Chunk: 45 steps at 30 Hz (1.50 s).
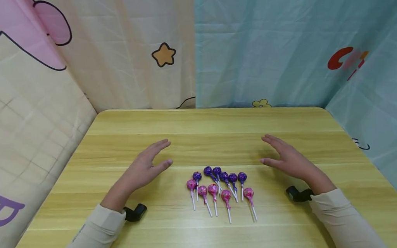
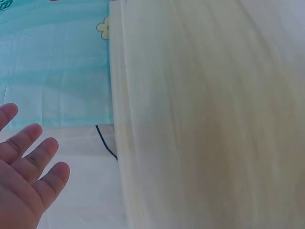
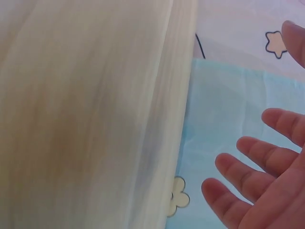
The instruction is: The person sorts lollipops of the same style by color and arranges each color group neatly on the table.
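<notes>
Several lollipops lie on the wooden table between the two hands in the head view. A back row has purple wrappers, among them a purple lollipop [image 1: 242, 177]. In front lie ones in pink wrappers, such as a pink lollipop [image 1: 226, 195]; their white sticks point toward the person. To the left of them, the left hand [image 1: 144, 165] is held over the table, fingers extended and holding nothing. Mirroring it on the right, the right hand [image 1: 289, 159] also holds nothing, its palm facing inward. Spread fingers [image 2: 35, 157] show in the left wrist view, and likewise fingers [image 3: 252, 167] in the right wrist view.
The wooden table [image 1: 151, 236] reaches back to a cream curtain [image 1: 126, 48] and a light blue curtain [image 1: 265, 37]. More printed cloth hangs along both sides. A black wrist device [image 1: 135, 213] sits on the left wrist, another black device [image 1: 299, 194] on the right.
</notes>
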Each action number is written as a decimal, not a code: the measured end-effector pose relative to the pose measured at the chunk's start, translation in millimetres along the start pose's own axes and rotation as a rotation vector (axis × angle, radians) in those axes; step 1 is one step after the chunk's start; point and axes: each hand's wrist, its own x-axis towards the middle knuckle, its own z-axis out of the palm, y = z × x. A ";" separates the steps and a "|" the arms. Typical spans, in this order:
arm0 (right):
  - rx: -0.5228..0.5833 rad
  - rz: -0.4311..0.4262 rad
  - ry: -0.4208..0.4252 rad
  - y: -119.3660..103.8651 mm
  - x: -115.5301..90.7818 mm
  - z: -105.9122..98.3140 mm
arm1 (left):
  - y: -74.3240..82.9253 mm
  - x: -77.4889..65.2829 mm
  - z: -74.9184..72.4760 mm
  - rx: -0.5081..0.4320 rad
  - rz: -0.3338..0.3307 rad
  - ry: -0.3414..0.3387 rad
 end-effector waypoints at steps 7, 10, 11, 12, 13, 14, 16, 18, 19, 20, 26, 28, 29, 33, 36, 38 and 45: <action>0.196 0.005 -0.010 -4.6 -1.2 6.8 | 3.3 3.5 5.9 -0.217 0.009 -0.033; 0.261 -0.013 -0.009 -7.6 -1.1 11.3 | 4.8 4.5 6.1 -0.243 0.013 -0.032; 0.276 -0.022 -0.012 -9.0 -0.9 12.8 | 5.9 4.5 5.2 -0.253 0.008 -0.026; 0.290 -0.032 -0.017 -10.6 -0.5 14.1 | 6.3 4.7 4.5 -0.259 0.006 -0.017; 0.302 -0.042 -0.021 -12.5 -0.1 15.2 | 7.1 5.0 3.5 -0.266 0.001 -0.007; 0.312 -0.049 -0.025 -14.2 0.3 16.1 | 8.3 5.5 2.3 -0.275 -0.005 0.004; 0.324 -0.058 -0.028 -16.8 1.2 17.3 | 10.7 7.3 0.8 -0.298 -0.010 0.019; 0.339 -0.058 -0.023 -18.5 1.4 17.8 | 12.1 10.6 1.8 -0.311 -0.001 0.015; 0.349 -0.057 -0.020 -18.9 1.5 18.0 | 13.2 12.0 2.7 -0.320 0.005 0.009; 0.357 -0.058 -0.021 -19.2 1.6 18.4 | 14.0 13.3 4.1 -0.329 0.003 0.002; 0.415 -0.081 -0.075 -23.1 3.7 24.2 | 15.8 14.6 14.3 -0.387 -0.045 -0.044; 0.424 -0.084 -0.094 -24.3 4.1 27.0 | 15.2 14.6 18.4 -0.394 -0.046 -0.057; 0.426 -0.079 -0.103 -25.0 4.1 28.3 | 15.0 14.8 20.5 -0.396 -0.043 -0.063; 0.427 -0.069 -0.138 -26.5 4.2 34.7 | 15.5 15.8 28.0 -0.375 -0.031 -0.089; 0.436 -0.056 -0.161 -28.1 4.2 39.3 | 17.2 16.3 31.6 -0.358 -0.031 -0.115; 0.436 -0.048 -0.166 -29.4 4.5 41.9 | 18.4 16.9 33.6 -0.353 -0.030 -0.131; 0.397 -0.034 -0.160 -31.6 6.1 48.0 | 21.7 19.3 39.1 -0.337 -0.027 -0.160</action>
